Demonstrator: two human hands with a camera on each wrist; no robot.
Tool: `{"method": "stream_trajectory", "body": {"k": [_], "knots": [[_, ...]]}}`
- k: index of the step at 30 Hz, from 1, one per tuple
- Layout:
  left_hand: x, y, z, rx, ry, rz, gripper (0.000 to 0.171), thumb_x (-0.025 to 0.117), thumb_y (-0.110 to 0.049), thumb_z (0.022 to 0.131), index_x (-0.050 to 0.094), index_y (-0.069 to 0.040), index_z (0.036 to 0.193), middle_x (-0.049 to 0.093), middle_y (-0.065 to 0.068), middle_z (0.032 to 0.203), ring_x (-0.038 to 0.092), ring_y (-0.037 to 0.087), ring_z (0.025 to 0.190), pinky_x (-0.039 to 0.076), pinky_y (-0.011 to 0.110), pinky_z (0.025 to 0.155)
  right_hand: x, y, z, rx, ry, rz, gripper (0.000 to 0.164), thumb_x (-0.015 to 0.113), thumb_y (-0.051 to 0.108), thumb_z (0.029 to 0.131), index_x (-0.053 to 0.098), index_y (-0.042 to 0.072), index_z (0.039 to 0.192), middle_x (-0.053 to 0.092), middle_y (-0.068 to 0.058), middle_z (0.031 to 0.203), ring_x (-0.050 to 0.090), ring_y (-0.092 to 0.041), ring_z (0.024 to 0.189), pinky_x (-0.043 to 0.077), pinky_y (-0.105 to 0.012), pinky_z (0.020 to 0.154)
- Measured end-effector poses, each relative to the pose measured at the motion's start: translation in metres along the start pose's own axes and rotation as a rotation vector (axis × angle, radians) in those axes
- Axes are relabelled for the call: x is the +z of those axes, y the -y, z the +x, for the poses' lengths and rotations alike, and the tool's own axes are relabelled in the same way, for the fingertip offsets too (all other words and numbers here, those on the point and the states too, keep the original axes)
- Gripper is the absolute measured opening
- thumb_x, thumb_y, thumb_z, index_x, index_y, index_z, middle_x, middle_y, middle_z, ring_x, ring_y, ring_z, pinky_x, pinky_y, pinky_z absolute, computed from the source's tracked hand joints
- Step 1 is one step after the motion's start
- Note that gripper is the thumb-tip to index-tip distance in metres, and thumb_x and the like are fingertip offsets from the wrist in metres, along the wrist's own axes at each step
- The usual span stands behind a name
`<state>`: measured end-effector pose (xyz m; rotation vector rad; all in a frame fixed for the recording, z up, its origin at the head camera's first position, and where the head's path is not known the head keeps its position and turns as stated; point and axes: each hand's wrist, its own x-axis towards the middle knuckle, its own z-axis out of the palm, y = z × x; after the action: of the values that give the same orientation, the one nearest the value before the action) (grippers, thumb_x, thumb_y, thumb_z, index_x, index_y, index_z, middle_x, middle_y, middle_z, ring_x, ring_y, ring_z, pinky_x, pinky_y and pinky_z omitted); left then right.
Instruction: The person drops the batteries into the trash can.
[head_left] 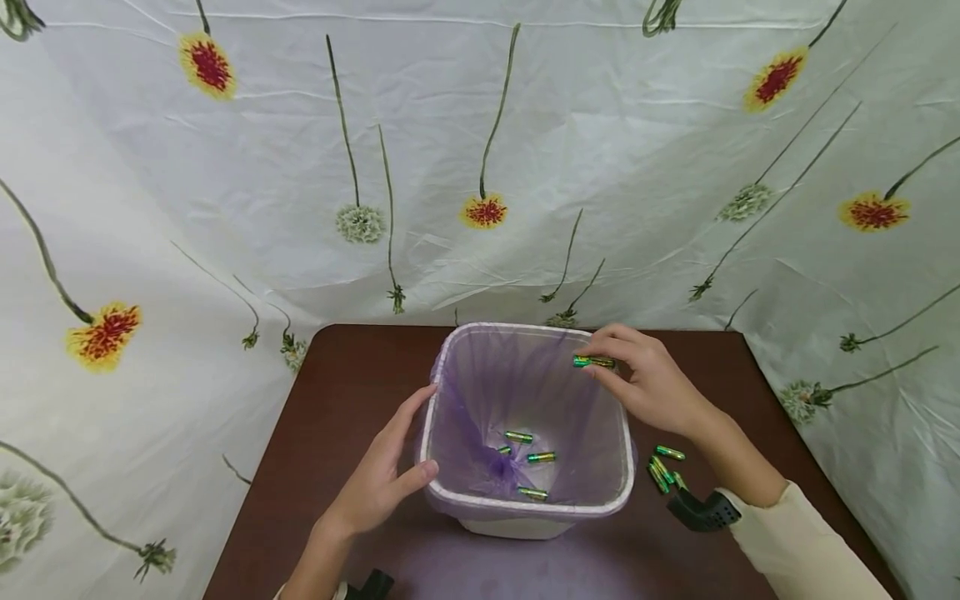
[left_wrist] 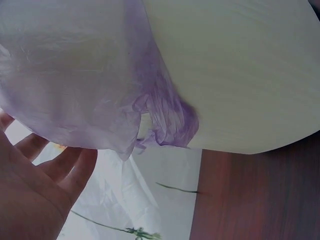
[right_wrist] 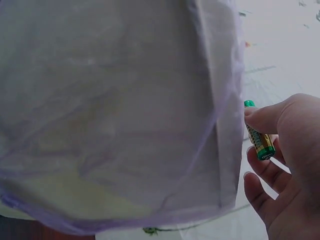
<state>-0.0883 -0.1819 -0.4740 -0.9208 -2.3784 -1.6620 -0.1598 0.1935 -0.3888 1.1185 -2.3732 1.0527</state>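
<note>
A white bin (head_left: 517, 527) lined with a thin purple plastic bag (head_left: 487, 375) stands on the table. My right hand (head_left: 648, 379) pinches a green and gold battery (head_left: 593, 362) between thumb and fingers, over the bin's far right rim. In the right wrist view the same battery (right_wrist: 259, 137) shows one end toward the camera. Against the bin's left side rests my left hand (head_left: 386, 471), its fingers extended along the outside and its thumb at the rim. Several batteries (head_left: 542, 457) lie scattered in the bottom of the bag.
To the right of the bin, several more batteries (head_left: 660, 471) lie on the dark brown table (head_left: 337, 375), under the right forearm. A white cloth (head_left: 420, 150) with printed flowers hangs behind the table and along its sides.
</note>
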Motion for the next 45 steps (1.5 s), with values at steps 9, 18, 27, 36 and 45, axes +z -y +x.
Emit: {"method": "stream_trajectory", "body": {"k": [9, 18, 27, 36, 45], "knots": [[0.003, 0.0, 0.001, 0.024, 0.0, -0.012, 0.083, 0.063, -0.011, 0.091, 0.025, -0.017, 0.164, 0.033, 0.006, 0.164, 0.035, 0.027, 0.147, 0.025, 0.027, 0.117, 0.011, 0.003, 0.018, -0.06, 0.053, 0.028, 0.027, 0.078, -0.005, 0.088, 0.078, 0.01, 0.11, 0.067, 0.003, 0.107, 0.063, -0.012, 0.09, 0.049, -0.027, 0.066], [0.003, 0.002, 0.0, 0.028, -0.002, -0.022, 0.082, 0.062, -0.01, 0.091, 0.025, -0.016, 0.164, 0.034, 0.007, 0.164, 0.036, 0.027, 0.146, 0.027, 0.027, 0.117, 0.008, 0.002, 0.02, 0.018, 0.017, -0.015, 0.03, 0.077, 0.002, 0.092, 0.074, 0.009, 0.121, 0.068, -0.002, 0.109, 0.064, -0.02, 0.094, 0.052, -0.034, 0.071], [0.005, 0.004, 0.001, 0.036, -0.012, -0.05, 0.082, 0.061, -0.009, 0.09, 0.026, -0.015, 0.164, 0.035, 0.007, 0.162, 0.038, 0.027, 0.145, 0.028, 0.026, 0.116, -0.001, -0.008, -0.003, 0.052, -0.018, -0.005, 0.03, 0.075, -0.003, 0.091, 0.074, 0.007, 0.119, 0.068, -0.004, 0.106, 0.057, -0.01, 0.081, 0.045, -0.024, 0.068], [0.005, 0.004, 0.002, 0.05, -0.013, -0.062, 0.082, 0.061, -0.008, 0.09, 0.025, -0.014, 0.164, 0.035, 0.009, 0.162, 0.038, 0.028, 0.146, 0.027, 0.026, 0.117, -0.013, -0.015, -0.022, 0.082, -0.081, -0.027, 0.03, 0.076, -0.008, 0.087, 0.076, 0.006, 0.115, 0.07, 0.0, 0.107, 0.061, -0.011, 0.091, 0.047, -0.023, 0.076], [0.006, 0.005, 0.002, 0.051, -0.013, -0.069, 0.083, 0.061, -0.008, 0.09, 0.025, -0.014, 0.164, 0.035, 0.009, 0.162, 0.037, 0.027, 0.146, 0.027, 0.026, 0.117, -0.017, -0.025, -0.048, 0.157, -0.167, 0.002, 0.037, 0.075, -0.015, 0.085, 0.075, 0.006, 0.115, 0.07, -0.003, 0.106, 0.06, -0.01, 0.092, 0.047, -0.02, 0.078]]}}
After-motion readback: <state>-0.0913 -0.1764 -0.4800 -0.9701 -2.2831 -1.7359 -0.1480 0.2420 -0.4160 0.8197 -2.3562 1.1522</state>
